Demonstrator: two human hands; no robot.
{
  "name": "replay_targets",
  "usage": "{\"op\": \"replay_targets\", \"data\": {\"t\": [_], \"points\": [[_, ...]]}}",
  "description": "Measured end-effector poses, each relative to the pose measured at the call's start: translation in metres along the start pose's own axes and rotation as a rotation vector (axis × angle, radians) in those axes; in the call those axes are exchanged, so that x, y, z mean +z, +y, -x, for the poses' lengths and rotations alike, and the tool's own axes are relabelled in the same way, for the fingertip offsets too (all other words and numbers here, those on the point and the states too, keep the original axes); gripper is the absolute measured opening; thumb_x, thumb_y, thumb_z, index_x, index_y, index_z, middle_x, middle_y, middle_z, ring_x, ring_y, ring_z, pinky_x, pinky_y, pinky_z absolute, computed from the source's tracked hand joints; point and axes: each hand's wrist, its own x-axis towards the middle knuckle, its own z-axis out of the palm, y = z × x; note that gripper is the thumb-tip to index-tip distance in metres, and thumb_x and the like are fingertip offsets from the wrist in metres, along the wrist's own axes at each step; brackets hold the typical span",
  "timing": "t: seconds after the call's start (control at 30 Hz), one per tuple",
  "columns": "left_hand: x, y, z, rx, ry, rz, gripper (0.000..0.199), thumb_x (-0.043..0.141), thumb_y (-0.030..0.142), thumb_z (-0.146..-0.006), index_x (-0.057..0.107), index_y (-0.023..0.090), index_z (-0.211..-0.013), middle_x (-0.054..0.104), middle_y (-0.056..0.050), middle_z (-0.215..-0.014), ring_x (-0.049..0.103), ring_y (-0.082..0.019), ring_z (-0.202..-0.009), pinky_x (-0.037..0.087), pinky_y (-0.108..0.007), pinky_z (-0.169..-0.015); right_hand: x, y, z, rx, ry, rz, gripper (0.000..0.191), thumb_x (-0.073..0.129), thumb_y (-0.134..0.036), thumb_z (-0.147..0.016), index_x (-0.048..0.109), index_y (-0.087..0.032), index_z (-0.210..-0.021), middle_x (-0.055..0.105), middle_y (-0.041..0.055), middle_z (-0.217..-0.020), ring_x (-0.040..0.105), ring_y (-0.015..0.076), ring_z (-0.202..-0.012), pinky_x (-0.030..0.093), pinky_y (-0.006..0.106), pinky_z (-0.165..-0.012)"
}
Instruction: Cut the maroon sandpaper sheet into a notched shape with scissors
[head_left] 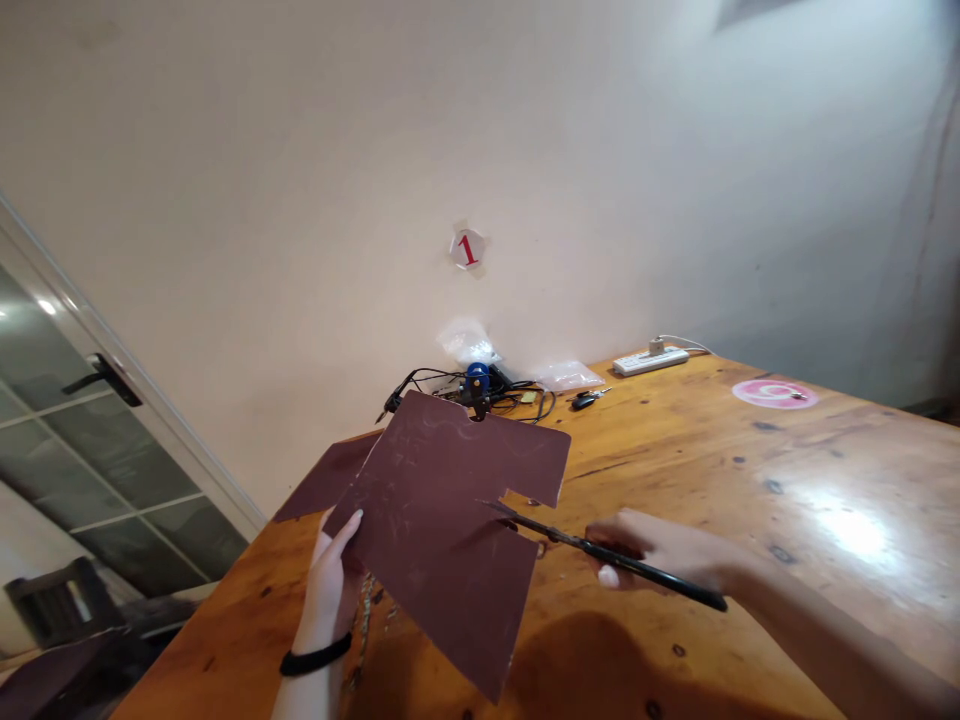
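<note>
A maroon sheet [442,540] is held up over the varnished wooden table [757,480], cut into an uneven, shirt-like outline; its right edge has square notches, its top dips in a shallow curve, and its lower edge slants down to a blunt point; pale scratches and faint lines mark its face; its material is hard to tell. The left hand [326,590] grips the sheet's lower left edge, its fingers [341,535] together and clamped on the sheet; a black wristband [315,656] circles that wrist. The right hand [660,550] holds a slim black-handled tool [622,560], its fingers [611,540] curled closed around the handle; the thin metal tip [517,518] lies over the sheet beside a notch, though whether it touches cannot be told. A second maroon piece [326,478] juts out behind the sheet on the left; farther along the table lie tangled black cables [517,395], a clear plastic bag [566,376], keys [586,400] and a white power strip [650,360].
</note>
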Motion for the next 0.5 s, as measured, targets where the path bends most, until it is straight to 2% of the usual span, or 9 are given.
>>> {"op": "replay_targets", "data": {"t": [0.27, 0.5], "points": [[-0.0005, -0.0008, 0.0011, 0.003, -0.039, 0.001, 0.051, 0.080, 0.024, -0.063, 0.065, 0.027, -0.112, 0.071, 0.000, -0.105, 0.064, -0.019, -0.095, 0.052, -0.029, -0.082, 0.0024, 0.0069, -0.0034, -0.050, 0.018, -0.120, 0.050, 0.059, -0.065, -0.072, 0.043, -0.019, -0.065, 0.033, -0.0065, -0.060, 0.031, 0.0102, -0.056, 0.021, 0.024, -0.051], [-0.0006, -0.0005, 0.0004, 0.001, -0.040, -0.006, 0.051, 0.079, 0.024, -0.065, 0.065, 0.027, -0.114, 0.070, -0.001, -0.110, 0.063, -0.020, -0.099, 0.052, -0.030, -0.083, 0.0029, 0.0099, -0.0037, -0.026, 0.038, -0.132, 0.046, 0.063, -0.060, -0.072, 0.044, -0.018, -0.064, 0.033, -0.0062, -0.059, 0.032, 0.0101, -0.057, 0.023, 0.023, -0.051]]}}
